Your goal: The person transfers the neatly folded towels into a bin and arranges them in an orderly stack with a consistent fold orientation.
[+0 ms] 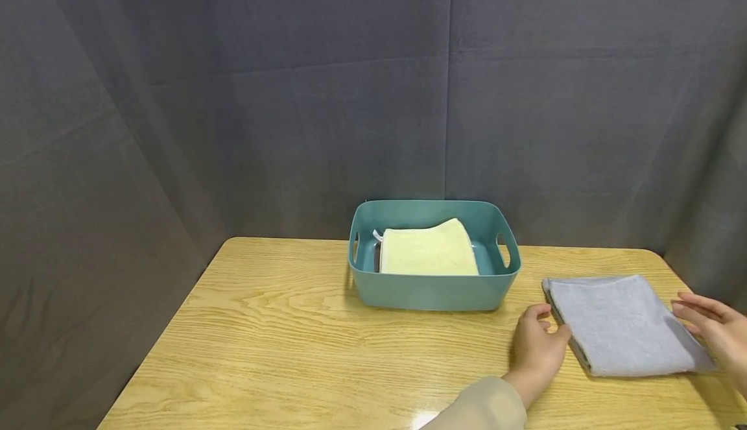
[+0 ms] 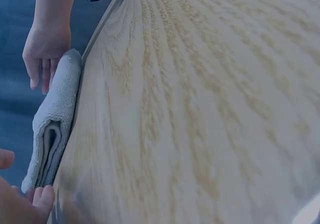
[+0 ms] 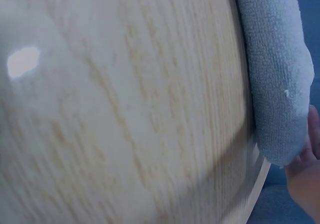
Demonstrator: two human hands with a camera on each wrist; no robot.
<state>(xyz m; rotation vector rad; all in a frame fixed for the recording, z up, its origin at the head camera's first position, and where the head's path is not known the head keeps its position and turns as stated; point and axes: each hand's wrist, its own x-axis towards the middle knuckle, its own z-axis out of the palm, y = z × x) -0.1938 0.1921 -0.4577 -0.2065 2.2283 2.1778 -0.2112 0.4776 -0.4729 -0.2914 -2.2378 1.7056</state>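
- Left hand (image 1: 538, 350): loosely bent fingers, thumb apart, at the grey towel (image 1: 621, 326), left side.
- Right hand (image 1: 716, 331): fingers extended, at its right side.
- Towel: fuzzy, folded, squarish.

Left hand (image 1: 538, 351) loosely curved, thumb apart from fingers; right hand (image 1: 716, 327) opposite, fingers extended leftward.

grey cloth (image 3: 275, 74) | on wooden table (image 3: 125, 109) | right grip (image 3: 304, 176) at cloth's rounded end
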